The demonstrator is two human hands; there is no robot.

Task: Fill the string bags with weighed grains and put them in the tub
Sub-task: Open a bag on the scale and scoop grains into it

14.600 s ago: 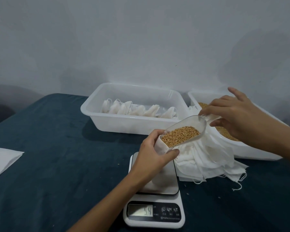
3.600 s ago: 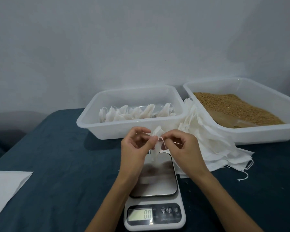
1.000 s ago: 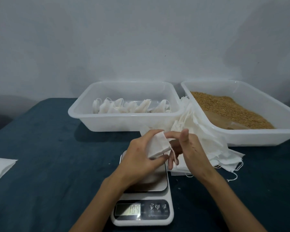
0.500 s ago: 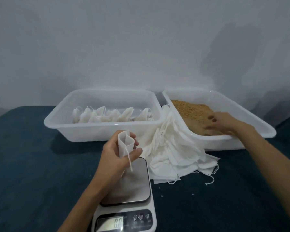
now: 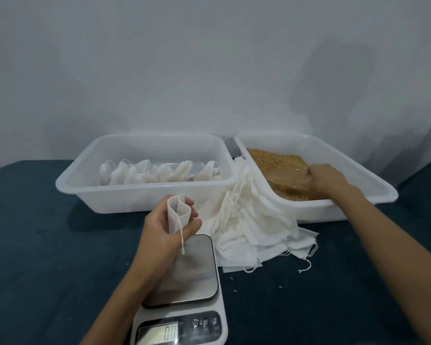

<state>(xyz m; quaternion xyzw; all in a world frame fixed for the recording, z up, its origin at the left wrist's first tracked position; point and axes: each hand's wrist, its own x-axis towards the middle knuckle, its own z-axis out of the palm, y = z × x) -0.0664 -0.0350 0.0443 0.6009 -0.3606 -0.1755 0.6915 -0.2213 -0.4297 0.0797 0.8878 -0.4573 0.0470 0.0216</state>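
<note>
My left hand (image 5: 164, 227) holds an empty white string bag (image 5: 177, 212) upright with its mouth open, just above the back edge of the kitchen scale (image 5: 184, 295). The bag's string hangs down over my thumb. My right hand (image 5: 326, 176) reaches into the right tub (image 5: 334, 202) of brown grains (image 5: 271, 158) and grips the handle of a clear scoop (image 5: 288, 176) lying in them. The left tub (image 5: 144, 195) holds a row of several filled white bags (image 5: 159, 171). The scale display (image 5: 159, 333) is lit.
A loose pile of empty white string bags (image 5: 254, 230) lies between the two tubs and the scale, strings trailing to the right. Everything stands on a dark teal cloth (image 5: 47, 257). A plain grey wall rises right behind the tubs.
My right hand left the bag and moved right into the grain tub, where it now grips the scoop. My left hand keeps holding the open bag over the scale.
</note>
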